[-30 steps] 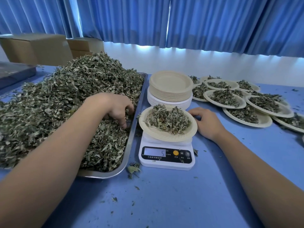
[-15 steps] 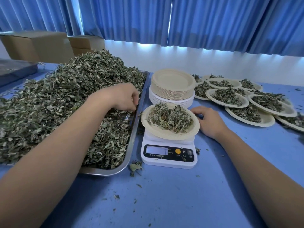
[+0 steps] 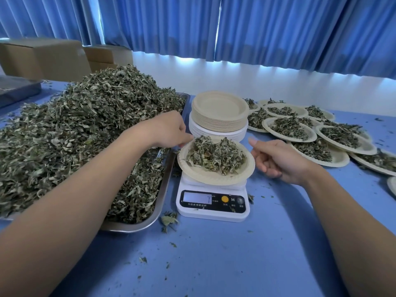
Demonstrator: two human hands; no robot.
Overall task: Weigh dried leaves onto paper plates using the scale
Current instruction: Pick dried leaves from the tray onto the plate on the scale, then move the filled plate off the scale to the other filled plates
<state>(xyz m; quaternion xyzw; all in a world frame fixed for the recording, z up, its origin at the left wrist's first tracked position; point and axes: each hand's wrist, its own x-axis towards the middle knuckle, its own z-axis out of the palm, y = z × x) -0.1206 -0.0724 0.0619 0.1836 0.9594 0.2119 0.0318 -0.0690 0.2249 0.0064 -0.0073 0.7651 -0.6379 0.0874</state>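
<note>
Left grip [image 3: 169, 131] fingers bunched at the left rim of paper plate [image 3: 214, 179], I can't tell if they pinch anything | right grip [image 3: 276, 159] loosely curled, empty, just beside the right rim | I see the plate heaped with dried leaves [image 3: 214, 155], sitting on scale [image 3: 213, 207] next to tray [image 3: 158, 202]

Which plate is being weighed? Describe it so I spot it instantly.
Left of centre, a metal tray holds heaped dried leaves; a white scale stands by its right edge. The plate sits on that scale. Unlike the filled plates spread at right, it alone is off the table.
</note>
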